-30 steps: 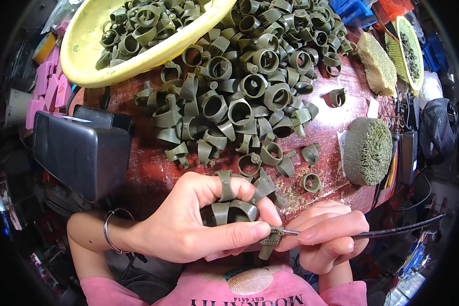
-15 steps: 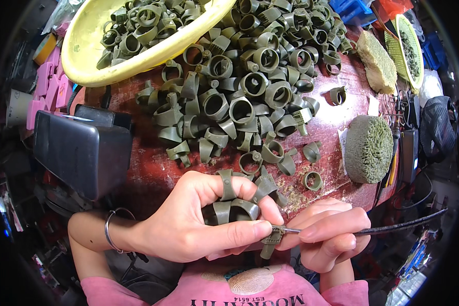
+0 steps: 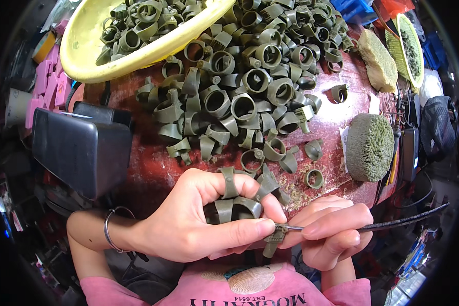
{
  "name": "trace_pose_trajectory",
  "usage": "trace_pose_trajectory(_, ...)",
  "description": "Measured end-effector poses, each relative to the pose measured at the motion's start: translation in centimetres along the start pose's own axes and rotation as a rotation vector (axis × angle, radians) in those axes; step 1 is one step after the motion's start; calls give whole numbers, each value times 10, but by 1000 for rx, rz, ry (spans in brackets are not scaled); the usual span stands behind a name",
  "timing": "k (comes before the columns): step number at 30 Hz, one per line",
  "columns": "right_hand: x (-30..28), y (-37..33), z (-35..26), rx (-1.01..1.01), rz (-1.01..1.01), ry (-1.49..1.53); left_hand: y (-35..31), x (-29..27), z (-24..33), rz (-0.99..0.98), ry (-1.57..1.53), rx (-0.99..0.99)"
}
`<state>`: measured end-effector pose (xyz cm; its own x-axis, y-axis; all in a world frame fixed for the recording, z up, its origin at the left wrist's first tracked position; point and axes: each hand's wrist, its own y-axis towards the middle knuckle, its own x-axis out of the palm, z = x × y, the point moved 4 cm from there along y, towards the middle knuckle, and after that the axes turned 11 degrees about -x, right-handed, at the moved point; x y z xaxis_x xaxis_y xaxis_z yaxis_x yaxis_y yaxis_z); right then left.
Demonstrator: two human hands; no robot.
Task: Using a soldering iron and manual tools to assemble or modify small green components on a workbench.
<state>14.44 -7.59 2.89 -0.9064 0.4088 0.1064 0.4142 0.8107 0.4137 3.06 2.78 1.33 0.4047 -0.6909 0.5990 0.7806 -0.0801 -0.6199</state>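
Note:
Several dark green, wax-like rings sit in my left hand (image 3: pixel 188 219), some of them looped over or tucked between its curled fingers. Between its thumb and fingertips it pinches one green ring (image 3: pixel 274 237), whose band points down toward me. My right hand (image 3: pixel 336 232) is closed in a pinch on a thin metal-tipped tool (image 3: pixel 294 228) with a black cord-like tail (image 3: pixel 410 220) running off to the right. The tool's tip meets the pinched ring beside my left thumb; exact contact is hard to make out.
A large heap of green rings (image 3: pixel 245 107) covers the red tabletop (image 3: pixel 148 168). A yellow basin (image 3: pixel 86 71) of rings stands far left, near a black box (image 3: pixel 79 153). On the right lie a round green sponge-like block (image 3: pixel 370 148), a yellowish block (image 3: pixel 377 61) and a yellow-green basket (image 3: pixel 418 81).
The view has shifted very slightly. Both hands keep almost the same pose, with the tool's tip still at the pinched ring; its black tail has risen a touch.

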Motion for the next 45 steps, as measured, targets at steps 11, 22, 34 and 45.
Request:
trace_pose_trajectory(11,2,-3,3,87,-64,38,2,1,-6,-40,-37,52)
trace_pose_trajectory(22,6,-7,-5,-78,-38,-372,-1,2,-5,-75,-81,-31)
trace_pose_trajectory(34,5,-7,-6,-223,-34,-236,-2,2,-4,-15,18,103)
trace_pose_trajectory(45,8,-5,-7,-205,80,-511,-7,0,2,52,104,165)
